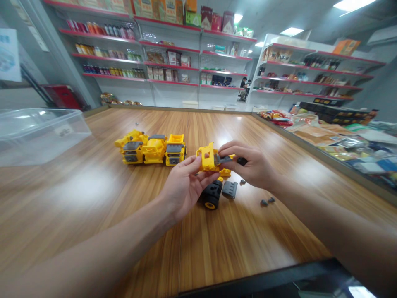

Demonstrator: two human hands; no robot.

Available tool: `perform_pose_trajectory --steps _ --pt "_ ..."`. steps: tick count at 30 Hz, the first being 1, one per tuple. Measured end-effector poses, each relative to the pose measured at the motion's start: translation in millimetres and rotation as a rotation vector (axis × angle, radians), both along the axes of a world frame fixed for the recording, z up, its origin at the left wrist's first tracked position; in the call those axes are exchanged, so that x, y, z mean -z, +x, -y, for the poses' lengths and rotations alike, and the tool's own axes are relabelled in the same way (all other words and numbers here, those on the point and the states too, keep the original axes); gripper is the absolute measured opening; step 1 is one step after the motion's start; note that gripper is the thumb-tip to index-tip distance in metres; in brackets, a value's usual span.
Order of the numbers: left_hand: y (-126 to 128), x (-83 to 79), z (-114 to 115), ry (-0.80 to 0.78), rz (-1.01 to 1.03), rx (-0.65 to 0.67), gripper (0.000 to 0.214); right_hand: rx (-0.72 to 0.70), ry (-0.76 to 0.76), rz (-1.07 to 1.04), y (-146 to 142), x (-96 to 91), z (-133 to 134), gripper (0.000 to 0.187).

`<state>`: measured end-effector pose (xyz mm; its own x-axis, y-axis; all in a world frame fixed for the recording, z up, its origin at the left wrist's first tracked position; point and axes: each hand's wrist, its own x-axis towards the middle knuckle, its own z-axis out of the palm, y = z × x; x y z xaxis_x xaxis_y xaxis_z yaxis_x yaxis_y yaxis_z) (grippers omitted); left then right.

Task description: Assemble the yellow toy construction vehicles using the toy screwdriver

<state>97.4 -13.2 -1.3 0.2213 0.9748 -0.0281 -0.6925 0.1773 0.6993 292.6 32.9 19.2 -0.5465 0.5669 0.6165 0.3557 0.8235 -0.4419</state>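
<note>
My left hand (182,186) grips a yellow plastic toy vehicle body (207,159) from below and to the left, with the fingers around its open frame. My right hand (249,163) pinches a grey plastic part (223,159) against that body from the right. A small black object (242,161) shows under the right fingers, and I cannot tell what it is. Just below the hands lie a black toy wheel unit with a yellow hub (212,194) and a loose grey plastic piece (230,189).
Left of the hands, several assembled yellow toy vehicles (151,149) stand on the wooden table (93,198). Small grey parts (267,201) lie to the right. A clear plastic bin (34,136) sits at the left edge, packaged goods (322,136) line the right side, and shelves stand behind.
</note>
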Motion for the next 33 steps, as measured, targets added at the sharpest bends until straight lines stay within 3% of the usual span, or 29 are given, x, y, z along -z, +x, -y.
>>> perform_pose_trajectory --steps 8,11,17,24,33 --pt "0 0.2 1 -0.024 0.001 0.046 0.019 0.082 -0.251 -0.123 -8 -0.6 10 0.025" --pt "1 -0.8 1 -0.057 0.017 0.053 0.022 0.117 -0.171 -0.136 -11 5.1 11 0.021" --pt "3 -2.0 1 -0.121 0.09 0.047 0.026 0.11 0.137 -0.046 -7 3.0 8 0.015" --pt "2 -0.9 2 -0.103 0.061 0.064 0.023 0.07 0.126 -0.025 -5 0.2 8 0.018" --pt "2 0.2 3 -0.045 0.043 0.135 0.021 0.09 0.235 -0.064 -10 3.0 11 0.017"
